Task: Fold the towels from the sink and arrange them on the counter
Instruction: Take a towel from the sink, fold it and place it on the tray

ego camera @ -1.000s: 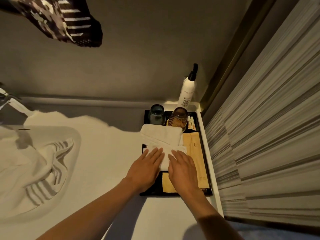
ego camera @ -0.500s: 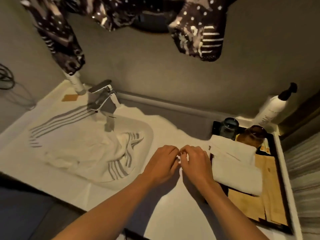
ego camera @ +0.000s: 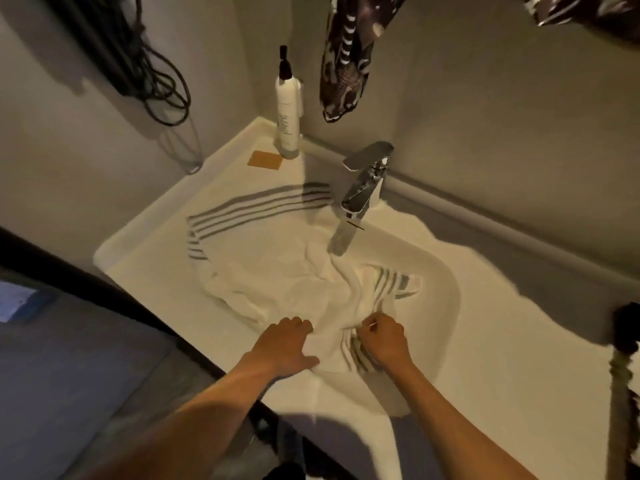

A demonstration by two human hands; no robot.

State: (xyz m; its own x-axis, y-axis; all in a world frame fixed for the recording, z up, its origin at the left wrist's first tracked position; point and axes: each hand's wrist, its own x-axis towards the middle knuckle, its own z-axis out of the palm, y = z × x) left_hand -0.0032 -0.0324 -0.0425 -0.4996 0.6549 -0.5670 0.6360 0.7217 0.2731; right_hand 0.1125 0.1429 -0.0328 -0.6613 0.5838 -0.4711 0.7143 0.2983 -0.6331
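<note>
A large white towel with grey stripes lies crumpled in the sink and spills over the counter to the left. My left hand grips the towel's near edge with curled fingers. My right hand pinches a striped fold of the same towel at the sink's near rim. The folded towels seen a moment ago are out of view.
A chrome tap stands over the sink's back edge. A white pump bottle and a small tan pad sit in the back left corner. Dark cables hang on the left wall. Patterned cloth hangs above. The counter runs on to the right.
My hands left the folded towel on the tray at the right, moved left to the sink and took hold of the striped towel. The view swung left, dropping the tray out of sight.
</note>
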